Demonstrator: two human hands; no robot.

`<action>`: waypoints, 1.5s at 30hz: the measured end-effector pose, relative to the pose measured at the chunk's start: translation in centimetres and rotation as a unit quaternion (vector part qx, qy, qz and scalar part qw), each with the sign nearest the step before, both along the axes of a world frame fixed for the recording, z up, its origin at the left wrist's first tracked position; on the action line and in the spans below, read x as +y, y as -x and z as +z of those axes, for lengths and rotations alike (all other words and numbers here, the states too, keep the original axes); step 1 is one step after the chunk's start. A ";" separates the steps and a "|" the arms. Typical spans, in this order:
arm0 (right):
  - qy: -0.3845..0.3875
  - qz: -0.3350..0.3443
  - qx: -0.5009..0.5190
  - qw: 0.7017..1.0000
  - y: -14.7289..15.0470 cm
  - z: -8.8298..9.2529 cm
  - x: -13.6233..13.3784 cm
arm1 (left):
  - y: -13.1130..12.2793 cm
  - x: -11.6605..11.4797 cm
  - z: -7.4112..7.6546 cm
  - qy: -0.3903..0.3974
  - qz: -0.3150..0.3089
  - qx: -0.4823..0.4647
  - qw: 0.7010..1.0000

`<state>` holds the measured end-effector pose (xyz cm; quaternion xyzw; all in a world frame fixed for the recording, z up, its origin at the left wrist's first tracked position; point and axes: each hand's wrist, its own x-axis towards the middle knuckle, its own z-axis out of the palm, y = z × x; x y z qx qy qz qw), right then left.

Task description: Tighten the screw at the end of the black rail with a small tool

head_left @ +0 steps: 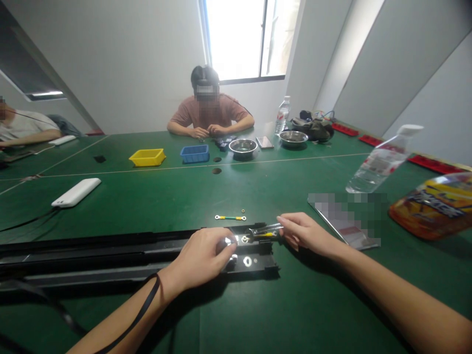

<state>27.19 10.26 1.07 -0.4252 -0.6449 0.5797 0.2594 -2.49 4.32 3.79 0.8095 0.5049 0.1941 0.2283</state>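
A long black metal channel (155, 254) lies across the table in front of me. My left hand (201, 255) is closed round it near its right end, thumb towards me. Between thumb and fingers my right hand (304, 232) pinches a silver wrench (264, 228), whose head sits beside a small brass-coloured fastener (245, 239) on the channel. Under the wrench shows a yellow-sleeved wire end (271, 234), partly hidden. Just beyond the channel lie a green-and-yellow wire with ring terminals (231, 218) and a small brass-coloured ring (243, 211).
A phone-like flat item (342, 221), a water bottle (379, 162) and an orange bag (435, 206) stand right. Left is a white power bank (76, 192). Farther back are yellow (147, 158) and blue trays (194, 154), steel bowls (243, 147) and a seated person (210, 110).
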 end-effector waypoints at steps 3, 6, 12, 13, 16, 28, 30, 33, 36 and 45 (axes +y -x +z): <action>-0.003 0.000 -0.003 1.000 0.2 0.1 -0.1 | 0.0 0.0 -0.1 -0.001 0.000 -0.001 1.000; -0.004 0.003 -0.016 1.000 0.4 0.1 -0.1 | 0.0 0.0 -0.1 0.000 0.002 -0.004 1.000; -0.016 0.009 -0.034 0.999 0.5 0.3 -0.1 | 0.0 -0.1 -0.1 -0.002 0.000 -0.004 1.000; -0.017 0.009 -0.035 0.999 0.6 0.3 -0.2 | 0.0 -0.1 -0.1 -0.003 0.000 -0.003 1.000; -0.024 0.011 -0.036 0.999 0.6 0.4 -0.2 | 0.0 0.0 -0.2 -0.004 0.000 0.000 1.000; -0.013 0.043 -0.104 0.994 0.7 0.9 -0.2 | 0.0 0.0 -0.2 0.000 -0.005 -0.004 1.000; 0.004 0.087 -0.127 0.988 0.4 1.2 -0.3 | 0.0 0.1 -0.2 0.001 -0.004 -0.002 1.000; 0.032 0.142 -0.148 0.978 0.0 1.6 -0.5 | 0.0 0.1 -0.3 0.003 -0.004 0.002 1.000; 0.044 0.153 -0.148 0.976 -0.2 1.7 -0.6 | 0.0 0.1 -0.3 0.003 -0.002 0.001 1.000; 0.069 0.143 -0.126 0.979 -0.4 1.4 -0.3 | 0.0 0.0 -0.3 0.002 -0.001 0.002 1.000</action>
